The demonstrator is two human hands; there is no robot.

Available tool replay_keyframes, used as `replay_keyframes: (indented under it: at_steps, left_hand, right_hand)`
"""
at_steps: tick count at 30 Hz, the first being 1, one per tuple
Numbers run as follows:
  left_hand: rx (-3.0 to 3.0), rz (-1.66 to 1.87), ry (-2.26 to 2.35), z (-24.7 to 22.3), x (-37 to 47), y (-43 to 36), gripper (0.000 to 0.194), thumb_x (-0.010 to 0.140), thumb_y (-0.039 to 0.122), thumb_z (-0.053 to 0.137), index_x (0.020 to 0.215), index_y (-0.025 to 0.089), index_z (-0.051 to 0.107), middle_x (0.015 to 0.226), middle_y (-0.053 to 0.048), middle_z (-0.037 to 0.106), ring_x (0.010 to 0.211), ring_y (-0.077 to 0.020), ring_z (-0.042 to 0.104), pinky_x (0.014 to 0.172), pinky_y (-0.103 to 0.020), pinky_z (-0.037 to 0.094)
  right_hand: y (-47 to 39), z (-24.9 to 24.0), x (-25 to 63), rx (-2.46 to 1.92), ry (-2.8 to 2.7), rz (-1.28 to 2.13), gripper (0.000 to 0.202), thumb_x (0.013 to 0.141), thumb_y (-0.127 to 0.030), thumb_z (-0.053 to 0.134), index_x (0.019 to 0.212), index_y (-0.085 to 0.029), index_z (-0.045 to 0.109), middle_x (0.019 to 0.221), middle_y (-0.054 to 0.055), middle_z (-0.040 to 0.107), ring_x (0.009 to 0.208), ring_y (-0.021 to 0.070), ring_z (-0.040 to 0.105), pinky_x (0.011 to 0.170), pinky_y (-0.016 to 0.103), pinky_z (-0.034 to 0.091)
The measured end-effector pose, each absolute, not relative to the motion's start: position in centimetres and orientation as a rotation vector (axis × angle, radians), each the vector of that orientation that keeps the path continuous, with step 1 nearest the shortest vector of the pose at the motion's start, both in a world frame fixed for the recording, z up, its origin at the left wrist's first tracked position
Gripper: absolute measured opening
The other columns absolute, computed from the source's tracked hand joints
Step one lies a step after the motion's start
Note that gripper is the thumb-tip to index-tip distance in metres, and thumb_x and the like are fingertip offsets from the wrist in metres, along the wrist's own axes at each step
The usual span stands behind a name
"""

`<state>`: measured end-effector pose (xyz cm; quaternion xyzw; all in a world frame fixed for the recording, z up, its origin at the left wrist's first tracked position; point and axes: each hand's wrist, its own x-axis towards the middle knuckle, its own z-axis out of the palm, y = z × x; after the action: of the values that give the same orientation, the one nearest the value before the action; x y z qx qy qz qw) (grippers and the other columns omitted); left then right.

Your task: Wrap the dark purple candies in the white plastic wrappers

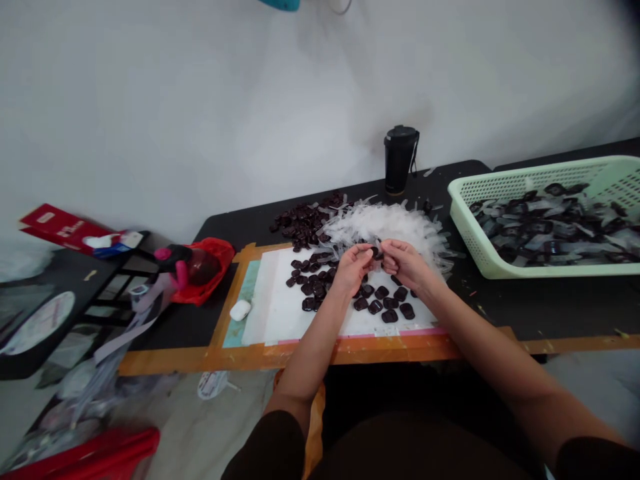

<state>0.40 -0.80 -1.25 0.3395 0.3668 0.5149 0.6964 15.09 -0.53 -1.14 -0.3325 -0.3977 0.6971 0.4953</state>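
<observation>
Between my two hands, above the white work surface [280, 310], is a small dark piece [375, 253]. My left hand [356, 265] pinches it from the left side. My right hand [404, 264] has its fingers closed at the piece's right side, on what looks like a thin translucent strip [379, 246]. Several dark rounded pieces [389, 316] lie below and around my hands. Behind them is a heap of translucent strips [385, 220], and a pile of dark pieces [303, 223] sits at the back left.
A pale green basket [487, 257] full of dark pieces with strips stands at the right. A black tumbler [399, 160] is at the back near the wall. On the left are a red tray [225, 252] holding a bottle [200, 267] and a white lump [240, 310].
</observation>
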Motion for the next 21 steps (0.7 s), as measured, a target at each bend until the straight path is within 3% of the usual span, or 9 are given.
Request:
replay_keyframes:
  at_steps: [4,7,11,21]
  left_hand:
    - [0.911,1.284,0.830,-1.46,0.47,-0.74,0.032,0.065,0.033,0.080,0.088,0.018,0.063,0.078,0.002,0.067,0.068,-0.0078,0.059,0.067,-0.022,0.046]
    - [0.966,1.328,0.789,-1.58,0.45,-0.64,0.030,0.068,0.033,0.078,0.090,0.018,0.063,0.092,-0.002,0.070,0.080,-0.0108,0.063,0.074,-0.023,0.047]
    - [1.011,1.329,0.771,-1.80,0.46,-0.56,0.028,0.070,0.032,0.076,0.092,0.019,0.065,0.098,-0.004,0.071,0.091,-0.0145,0.064,0.083,-0.027,0.048]
    - [1.049,1.362,0.833,-1.68,0.37,-0.64,0.024,0.067,0.029,0.078,0.087,0.019,0.069,0.097,-0.004,0.073,0.090,-0.0165,0.066,0.088,-0.032,0.048]
  right_hand:
    - [-0.46,-0.73,15.35,-0.848,-1.018,1.631,0.030,0.070,-0.043,0.074,0.072,-0.017,0.059,0.052,-0.003,0.055,0.038,0.0052,0.038,0.037,0.019,0.026]
    - [-0.42,-0.50,15.38,-0.933,-1.017,1.587,0.032,0.064,-0.042,0.078,0.070,-0.015,0.062,0.060,0.001,0.064,0.042,0.0077,0.049,0.040,0.021,0.037]
    - [-0.41,-0.53,15.26,-0.999,-0.997,1.595,0.031,0.062,-0.041,0.079,0.069,-0.015,0.064,0.058,0.002,0.064,0.043,0.0090,0.052,0.043,0.021,0.044]
    - [-0.67,-1.02,14.62,-0.971,-1.105,1.424,0.033,0.070,-0.047,0.072,0.075,-0.017,0.063,0.059,0.000,0.060,0.045,0.0090,0.049,0.043,0.022,0.041]
